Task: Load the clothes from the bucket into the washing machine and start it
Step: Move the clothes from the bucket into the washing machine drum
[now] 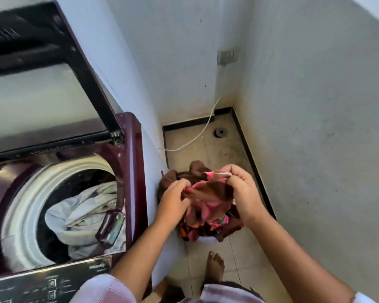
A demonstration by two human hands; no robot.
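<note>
- While the left hand (173, 197) and the right hand (242, 189) each clench an edge of a pink and brown cloth (208, 199), fingers curled into the fabric, the piece hangs bunched between them.
- Gripping it at two points probably serves to pull it free of the heap, so that it comes up alone rather than dragging other pieces with it.
- Directly under the hands sits the bucket (206, 239), of which only a bit of white rim shows; brown clothes (184, 174) are piled in it just beyond the left hand, so plenty remains to load.
- Left of the left hand stands the washing machine (132, 171), its lid (42, 88) raised to keep the drum open for loading.
- Pale clothes (85, 215) already lie in the drum.
- Nearer the person than the left hand is the control panel (53, 281), with no hand on it; starting looks like a later step.
</note>
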